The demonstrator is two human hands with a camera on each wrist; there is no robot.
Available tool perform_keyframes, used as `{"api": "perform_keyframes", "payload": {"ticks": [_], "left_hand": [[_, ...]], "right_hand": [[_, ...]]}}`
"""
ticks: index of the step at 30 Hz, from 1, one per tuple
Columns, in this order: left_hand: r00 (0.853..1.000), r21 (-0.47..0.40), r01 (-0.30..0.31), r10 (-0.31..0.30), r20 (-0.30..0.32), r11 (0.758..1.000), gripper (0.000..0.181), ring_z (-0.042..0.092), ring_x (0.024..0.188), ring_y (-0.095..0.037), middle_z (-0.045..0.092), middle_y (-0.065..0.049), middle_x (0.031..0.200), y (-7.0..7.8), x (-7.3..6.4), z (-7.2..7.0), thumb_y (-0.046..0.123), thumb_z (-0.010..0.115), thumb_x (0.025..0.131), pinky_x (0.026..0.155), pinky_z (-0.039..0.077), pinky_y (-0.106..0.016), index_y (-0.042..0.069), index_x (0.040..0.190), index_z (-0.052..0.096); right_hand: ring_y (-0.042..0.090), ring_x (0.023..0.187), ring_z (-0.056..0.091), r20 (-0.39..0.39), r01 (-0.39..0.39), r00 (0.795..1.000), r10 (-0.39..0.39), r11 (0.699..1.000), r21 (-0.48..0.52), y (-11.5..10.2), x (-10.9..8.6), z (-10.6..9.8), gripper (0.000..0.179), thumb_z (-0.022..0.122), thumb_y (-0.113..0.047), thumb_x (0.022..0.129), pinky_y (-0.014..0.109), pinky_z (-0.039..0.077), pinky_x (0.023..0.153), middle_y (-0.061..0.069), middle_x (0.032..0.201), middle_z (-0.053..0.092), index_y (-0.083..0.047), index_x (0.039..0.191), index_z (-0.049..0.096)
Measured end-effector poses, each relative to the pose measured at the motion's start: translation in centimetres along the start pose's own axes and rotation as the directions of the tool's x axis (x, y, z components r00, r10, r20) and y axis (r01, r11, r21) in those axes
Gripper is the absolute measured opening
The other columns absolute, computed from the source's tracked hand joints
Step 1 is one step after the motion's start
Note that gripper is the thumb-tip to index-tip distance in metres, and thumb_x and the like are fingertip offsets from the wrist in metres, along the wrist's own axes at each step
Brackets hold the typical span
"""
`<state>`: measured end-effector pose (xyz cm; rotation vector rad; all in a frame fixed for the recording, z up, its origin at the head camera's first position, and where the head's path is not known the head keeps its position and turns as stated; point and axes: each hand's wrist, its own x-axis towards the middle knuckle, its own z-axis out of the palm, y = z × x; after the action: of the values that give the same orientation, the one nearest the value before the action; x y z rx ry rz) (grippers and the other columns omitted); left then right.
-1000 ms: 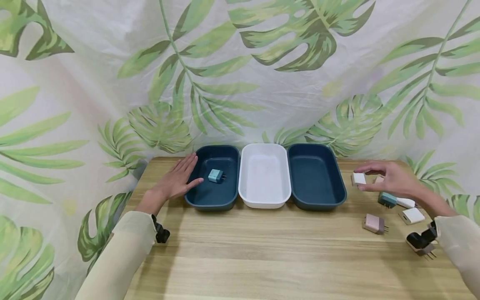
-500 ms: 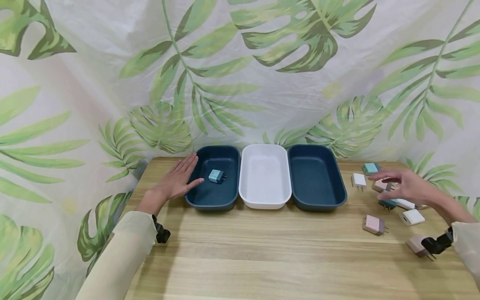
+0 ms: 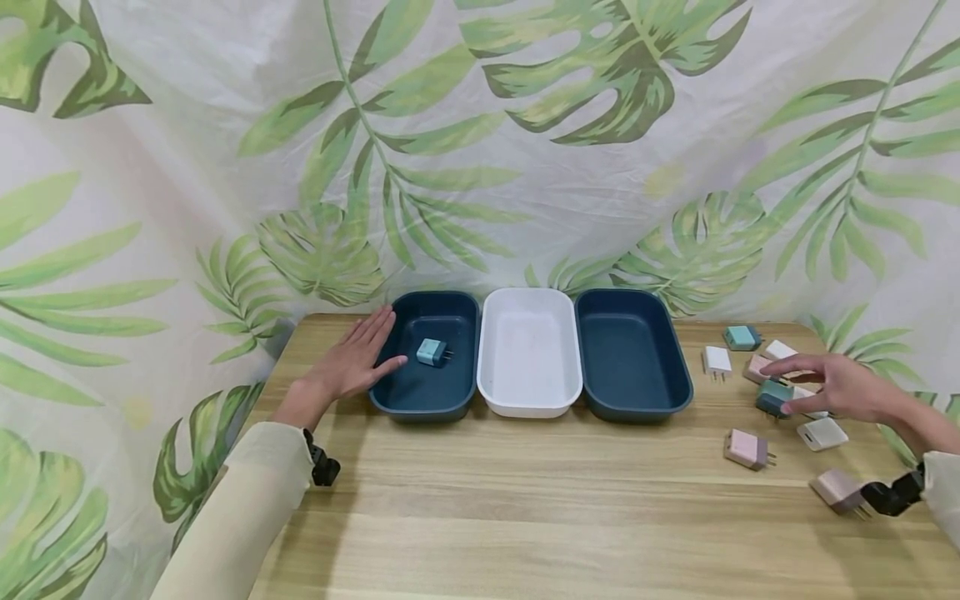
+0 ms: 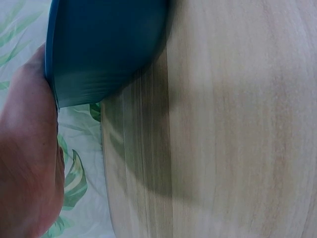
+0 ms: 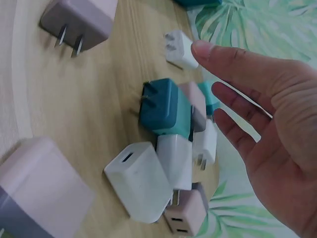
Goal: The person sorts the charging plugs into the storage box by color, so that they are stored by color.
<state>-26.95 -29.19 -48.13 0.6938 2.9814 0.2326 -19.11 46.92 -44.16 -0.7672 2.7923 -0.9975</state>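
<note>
My left hand (image 3: 352, 358) lies with straight fingers along the left edge of a dark blue tray (image 3: 420, 415); a light teal wall charger (image 3: 431, 352) is inside that tray. In the left wrist view, the hand (image 4: 29, 153) is against the tray's outer wall (image 4: 99, 64). At the right, my right hand (image 3: 843, 387) reaches over a cluster of chargers, thumb and fingers parted about a teal charger (image 3: 774, 397). The right wrist view shows the fingers spread, with a gap between them and the teal charger (image 5: 166, 106). Pink and white chargers crowd beside it.
A white tray (image 3: 529, 410) and a second dark blue tray (image 3: 637, 412) stand in line beside the first. Around the right hand lie a white charger (image 3: 717, 361), a teal one (image 3: 742, 337) and pink ones (image 3: 746, 448). A leaf-patterned cloth (image 3: 480, 167) hangs behind the table.
My right hand has let go of the white charger, which stays on the table right of the trays, and moved right and nearer to the teal charger. The left hand stays put.
</note>
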Motion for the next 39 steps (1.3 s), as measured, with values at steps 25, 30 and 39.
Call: {"api": "perform_keyframes", "payload": {"ticks": [25, 30, 39], "left_hand": [[1.000, 0.017, 0.010, -0.010, 0.009, 1.000, 0.090, 0.005, 0.164, -0.039, 0.001, -0.018, 0.178, -0.4, -0.3, 0.1, 0.059, 0.041, 0.110, 0.131, 0.007, -0.057, 0.000, 0.169, 0.007], [1.000, 0.016, 0.008, -0.008, 0.012, 1.000, 0.090, 0.005, 0.164, -0.039, 0.000, -0.017, 0.178, -0.3, -0.1, 0.0, 0.059, 0.041, 0.110, 0.131, 0.006, -0.057, 0.001, 0.170, 0.006], [1.000, 0.015, 0.010, -0.010, 0.012, 1.000, 0.090, 0.007, 0.164, -0.039, 0.001, -0.017, 0.178, -0.1, 0.1, -0.2, 0.059, 0.043, 0.110, 0.131, 0.008, -0.056, 0.001, 0.170, 0.007]], "right_hand": [[-0.011, 0.100, 0.063, -0.059, 0.048, 0.997, -0.050, 0.998, -0.031, 2.5, -0.3, 1.1, 0.048, 0.090, 0.010, 0.073, 0.006, 0.051, 0.082, -0.029, 0.116, 0.066, 0.005, 0.118, 0.074], [-0.011, 0.099, 0.062, -0.066, 0.014, 0.998, -0.017, 0.999, -0.042, 2.8, -0.5, 1.2, 0.047, 0.090, 0.008, 0.074, 0.006, 0.051, 0.079, -0.030, 0.116, 0.065, 0.006, 0.118, 0.074], [-0.011, 0.098, 0.062, -0.081, -0.004, 0.997, -0.003, 0.996, -0.087, 2.6, -0.6, 1.6, 0.046, 0.093, 0.003, 0.073, 0.008, 0.052, 0.077, -0.028, 0.114, 0.066, 0.003, 0.115, 0.076]]}}
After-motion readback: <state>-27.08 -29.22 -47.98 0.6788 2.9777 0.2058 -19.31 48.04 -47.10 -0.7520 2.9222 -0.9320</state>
